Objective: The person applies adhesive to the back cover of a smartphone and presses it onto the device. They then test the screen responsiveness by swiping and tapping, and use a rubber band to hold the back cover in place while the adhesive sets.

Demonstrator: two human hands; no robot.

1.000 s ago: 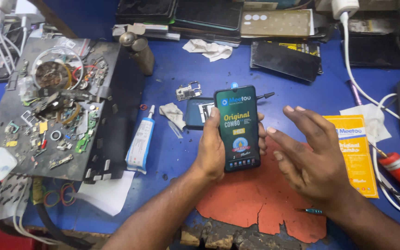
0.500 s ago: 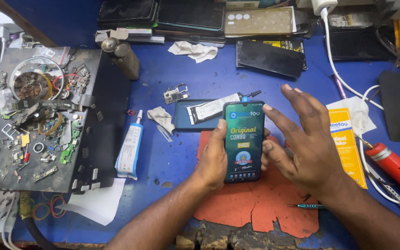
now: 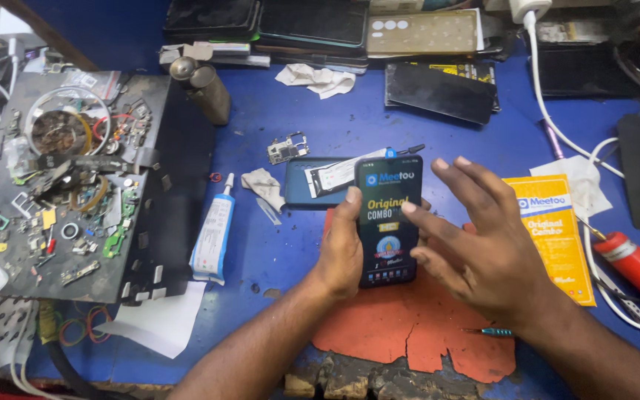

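My left hand grips the left edge of a dark phone display, its front covered by a printed protective film, held upright over the orange mat. My right hand hovers at the display's right side with fingers spread, one fingertip touching the film near its middle. Behind the display lies an opened phone body with a white strip across it.
A white glue tube, a small circuit board and crumpled tissue lie left of the display. A dark tray of small parts stands at left. A yellow packet, a red tool, a small screwdriver and white cables lie at right. Phones are stacked at the back.
The display has come lower and closer over the orange mat. My right hand has closed in on its right side, a fingertip now on the film.
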